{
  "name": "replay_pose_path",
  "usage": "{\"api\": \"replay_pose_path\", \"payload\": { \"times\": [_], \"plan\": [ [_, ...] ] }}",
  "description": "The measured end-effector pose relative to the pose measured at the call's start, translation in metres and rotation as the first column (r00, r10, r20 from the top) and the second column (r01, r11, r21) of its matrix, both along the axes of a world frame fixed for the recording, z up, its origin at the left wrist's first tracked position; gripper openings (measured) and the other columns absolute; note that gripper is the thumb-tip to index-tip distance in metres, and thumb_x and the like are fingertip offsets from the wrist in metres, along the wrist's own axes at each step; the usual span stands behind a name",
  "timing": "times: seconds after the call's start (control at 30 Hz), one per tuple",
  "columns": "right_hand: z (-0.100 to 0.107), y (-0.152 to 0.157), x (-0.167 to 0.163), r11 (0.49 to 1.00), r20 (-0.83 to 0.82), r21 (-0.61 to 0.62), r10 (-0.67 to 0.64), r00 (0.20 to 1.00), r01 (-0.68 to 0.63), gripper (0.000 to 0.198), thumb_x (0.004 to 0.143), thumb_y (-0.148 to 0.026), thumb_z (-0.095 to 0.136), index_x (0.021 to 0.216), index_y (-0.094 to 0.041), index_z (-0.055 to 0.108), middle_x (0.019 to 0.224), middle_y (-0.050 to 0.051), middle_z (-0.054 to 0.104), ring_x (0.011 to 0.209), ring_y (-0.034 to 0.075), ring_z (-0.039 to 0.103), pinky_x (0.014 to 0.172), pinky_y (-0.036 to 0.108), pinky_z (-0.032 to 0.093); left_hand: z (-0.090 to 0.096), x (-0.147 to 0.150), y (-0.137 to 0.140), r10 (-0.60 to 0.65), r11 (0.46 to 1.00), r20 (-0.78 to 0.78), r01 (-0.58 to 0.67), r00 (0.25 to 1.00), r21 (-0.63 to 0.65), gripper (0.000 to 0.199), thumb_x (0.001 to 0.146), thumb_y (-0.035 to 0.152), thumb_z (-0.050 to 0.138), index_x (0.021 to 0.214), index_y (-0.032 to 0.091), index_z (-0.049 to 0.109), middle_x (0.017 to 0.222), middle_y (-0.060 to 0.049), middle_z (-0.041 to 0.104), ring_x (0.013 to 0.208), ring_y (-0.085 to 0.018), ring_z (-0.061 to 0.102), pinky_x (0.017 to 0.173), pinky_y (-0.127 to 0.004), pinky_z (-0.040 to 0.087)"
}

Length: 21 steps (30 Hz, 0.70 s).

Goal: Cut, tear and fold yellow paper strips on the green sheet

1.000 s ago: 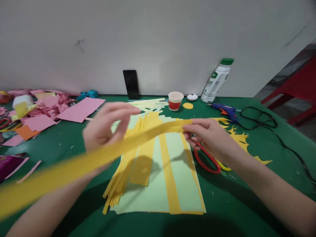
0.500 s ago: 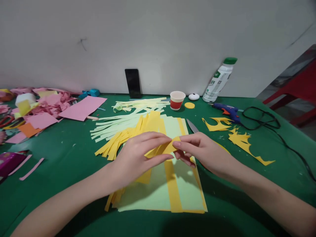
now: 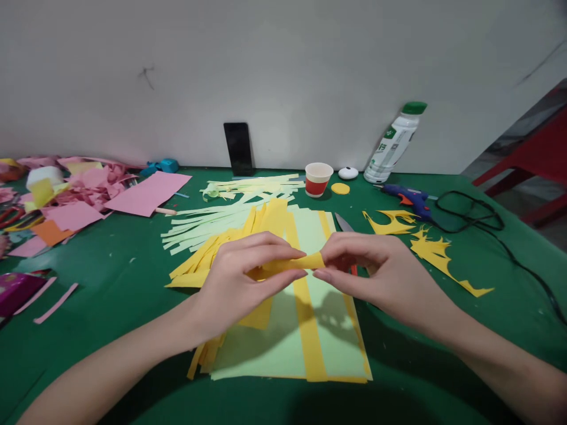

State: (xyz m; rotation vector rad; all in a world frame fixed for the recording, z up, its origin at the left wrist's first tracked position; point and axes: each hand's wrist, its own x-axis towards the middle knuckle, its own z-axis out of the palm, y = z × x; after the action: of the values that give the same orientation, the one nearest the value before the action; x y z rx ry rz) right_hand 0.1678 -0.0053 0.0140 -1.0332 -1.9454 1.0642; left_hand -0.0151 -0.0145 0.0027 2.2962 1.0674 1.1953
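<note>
Scraps of crumpled pink paper (image 3: 106, 184) heap up by the far left corner of the green table (image 3: 128, 254), and nearer down that left edge there's a purple packet (image 3: 22, 292) with thin pink strips (image 3: 57, 303) beside it. Along we go: a flat pink sheet (image 3: 150, 193) near the far edge, pale green strips (image 3: 221, 218) fanned out, a dark phone (image 3: 239, 149) leaning on the wall (image 3: 274, 71). And here's the left hand (image 3: 248, 280), thumb and fingers loosely closed around a yellow strip (image 3: 312, 261), their tips slightly apart. That strip stretches over a stack of pale green and yellow sheets (image 3: 283, 357), which reaches towards the near edge. Beyond, close to the far edge, stands a red-and-white paper cup (image 3: 316, 188), a yellow disc (image 3: 340, 189) just beside it. Scissors (image 3: 344, 223) peek out, partly hidden by the right hand (image 3: 376, 262), which is half curled and has the strip's end at its fingertips, thumb just under. A tilted bottle (image 3: 394, 144) rests against the wall, and farther right a blue glue gun (image 3: 411, 199) trails black cord (image 3: 551, 300) towards the table's right edge, jagged yellow offcuts (image 3: 436, 254) in front.
</note>
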Motion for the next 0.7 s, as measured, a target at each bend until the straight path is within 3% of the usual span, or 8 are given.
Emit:
{"api": "replay_pose_path", "payload": {
  "times": [0.13,0.23,0.43,0.53,0.7],
  "plan": [
    [-0.006,0.0,0.0,0.974,-0.029,0.221,-0.045,0.999,0.051,0.015,0.07,-0.022,0.063,0.083,-0.018,0.056,0.068,-0.002,0.049,0.052,0.006,0.044,0.047,0.02,0.04,-0.002,0.0,-0.001,-0.008,0.998,-0.027,0.01,1.0,0.056,0.008,0.073,0.013,0.063,0.08,0.011,0.066,0.074,-0.005,0.066,0.064,-0.009,0.059,0.053,-0.015,0.047],
    [-0.01,0.0,-0.002,0.926,0.022,0.378,-0.003,1.0,-0.005,0.005,0.075,-0.015,0.058,0.079,-0.017,0.059,0.072,0.0,0.054,0.055,0.006,0.046,0.051,0.02,0.042,-0.002,0.001,-0.002,-0.034,0.992,-0.065,0.042,0.997,0.122,0.007,0.074,0.011,0.062,0.079,0.01,0.066,0.073,-0.005,0.066,0.064,-0.009,0.06,0.058,-0.017,0.049],
    [-0.011,-0.004,-0.002,0.814,0.079,0.578,0.017,0.997,-0.06,0.009,0.077,-0.009,0.055,0.075,-0.015,0.061,0.071,0.003,0.059,0.062,0.008,0.052,0.052,0.019,0.043,-0.004,0.0,-0.007,-0.074,0.971,-0.186,0.113,0.98,0.209,0.008,0.08,0.014,0.057,0.08,0.009,0.063,0.065,-0.003,0.067,0.057,-0.01,0.06,0.052,-0.018,0.047],
    [-0.005,-0.003,0.001,0.8,0.149,0.592,0.011,0.989,-0.098,0.012,0.079,-0.011,0.052,0.073,-0.016,0.061,0.071,0.003,0.06,0.062,0.009,0.054,0.054,0.02,0.043,-0.004,-0.001,-0.01,-0.059,0.981,-0.238,0.101,0.969,0.167,0.012,0.082,0.014,0.053,0.085,0.011,0.064,0.068,-0.003,0.069,0.059,-0.011,0.063,0.053,-0.019,0.047],
    [0.008,0.006,0.016,0.877,0.166,0.48,-0.092,0.982,0.001,0.01,0.078,-0.017,0.052,0.069,-0.02,0.056,0.071,0.002,0.057,0.063,0.013,0.051,0.055,0.027,0.04,0.004,-0.005,-0.005,0.004,1.0,-0.25,-0.011,0.968,-0.027,0.015,0.082,0.019,0.053,0.081,0.016,0.068,0.07,0.0,0.071,0.057,-0.011,0.064,0.049,-0.019,0.046]
  ]
}}
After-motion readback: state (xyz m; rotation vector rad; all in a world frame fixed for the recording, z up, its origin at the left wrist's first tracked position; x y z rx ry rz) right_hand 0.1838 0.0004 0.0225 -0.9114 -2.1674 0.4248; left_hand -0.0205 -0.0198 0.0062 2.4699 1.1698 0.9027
